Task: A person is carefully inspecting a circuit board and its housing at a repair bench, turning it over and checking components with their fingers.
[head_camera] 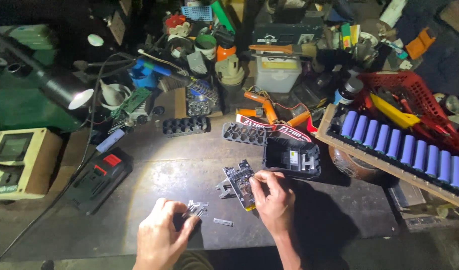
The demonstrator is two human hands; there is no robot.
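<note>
Holding a small dark circuit board [241,184] tilted just above the worktop [154,165], the right hand [274,200] pinches its lower edge between thumb and fingertips. The left hand [162,235] is closed on a small cluster of thin metal tabs [195,209]; one loose metal strip [223,221] lies on the surface between the hands, apart from both. An open black plastic housing [291,158] sits just beyond the board, with two black cell holders [186,126] [244,133] farther back and a tray of blue cylindrical cells [404,145] to the right. Judged risks: the light pinch may let the board slip; the small tabs could drop and vanish among the clutter; a stray strip touching the board's contacts or the nearby cells might short them.
</note>
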